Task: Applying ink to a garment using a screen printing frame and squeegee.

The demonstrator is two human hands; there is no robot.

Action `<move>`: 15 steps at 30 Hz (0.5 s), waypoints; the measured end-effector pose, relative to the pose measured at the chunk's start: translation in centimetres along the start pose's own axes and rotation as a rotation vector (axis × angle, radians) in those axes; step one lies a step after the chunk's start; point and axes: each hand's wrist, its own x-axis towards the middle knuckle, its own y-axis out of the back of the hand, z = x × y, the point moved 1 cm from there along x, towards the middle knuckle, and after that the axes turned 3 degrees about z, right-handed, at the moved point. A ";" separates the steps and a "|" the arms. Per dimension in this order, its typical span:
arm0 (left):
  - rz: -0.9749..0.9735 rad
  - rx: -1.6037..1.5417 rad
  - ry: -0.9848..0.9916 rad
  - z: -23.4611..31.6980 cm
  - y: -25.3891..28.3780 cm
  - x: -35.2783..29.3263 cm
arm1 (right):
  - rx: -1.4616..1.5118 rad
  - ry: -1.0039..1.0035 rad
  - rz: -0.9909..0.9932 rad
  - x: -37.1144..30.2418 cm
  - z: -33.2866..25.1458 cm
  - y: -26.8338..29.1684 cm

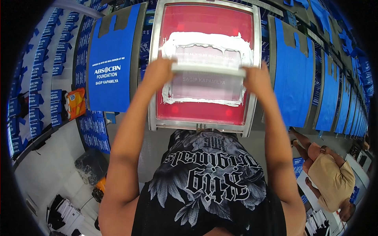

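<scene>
A screen-printing frame (158, 39) with silvery metal edges lies in front of me, its mesh (204, 17) red around a pale, lettered middle. Thick white ink (197, 38) is banked along the far side of that middle, with thinner lines down its sides and along the near edge. Across the mesh lies a squeegee with a pale, bar-shaped handle (208, 70). My left hand (160, 72) is closed round its left end, and my right hand (256, 78) grips the right end. Both hands are slightly blurred. The squeegee's blade cannot be made out.
A printed blue fabric piece (108, 94) lies on a board to the left. More blue pieces (293, 74) on boards line up to the right. Blue printed pieces (35, 90) hang at far left, near an orange bag (75, 103). Another person (330, 175) is at lower right.
</scene>
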 end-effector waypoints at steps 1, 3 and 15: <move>-0.082 -0.087 0.014 0.4 -0.9 -3.8 | 0.011 -0.009 -0.077 -3.7 -1.2 -0.4; 0.093 -0.151 -0.188 1.3 -3.3 -10.1 | 0.176 -0.055 -0.044 -9.8 -3.2 -2.6; 0.006 -0.006 0.000 0.4 1.0 4.6 | -0.014 -0.016 0.040 4.6 2.2 0.1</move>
